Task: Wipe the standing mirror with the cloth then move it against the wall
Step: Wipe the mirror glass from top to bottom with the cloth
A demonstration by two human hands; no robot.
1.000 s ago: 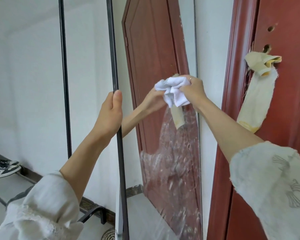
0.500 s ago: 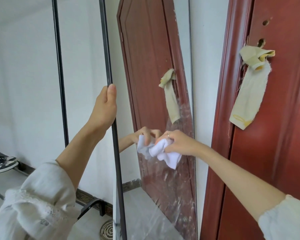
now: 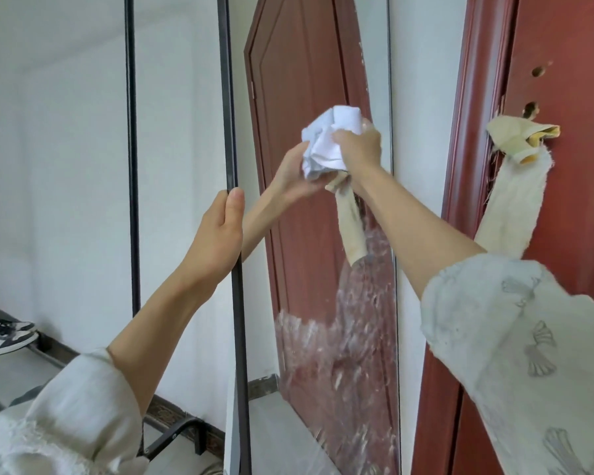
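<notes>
Up near the mirror's (image 3: pixel 323 389) upper middle, the right hand (image 3: pixel 359 145) presses a bunched white cloth (image 3: pixel 326 142) to the glass, having swept back up from the low point it reached half a second ago. Below that hand the smeared patch remains (wiping is not finished). The left hand (image 3: pixel 220 234) still wraps the black frame (image 3: pixel 235 269), steadying it; 1 step, moving it to the wall, waits.

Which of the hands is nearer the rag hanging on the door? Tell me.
Right. The right hand, pressing the cloth on the mirror, is just left of the rag. The left hand grips the mirror's far edge.
</notes>
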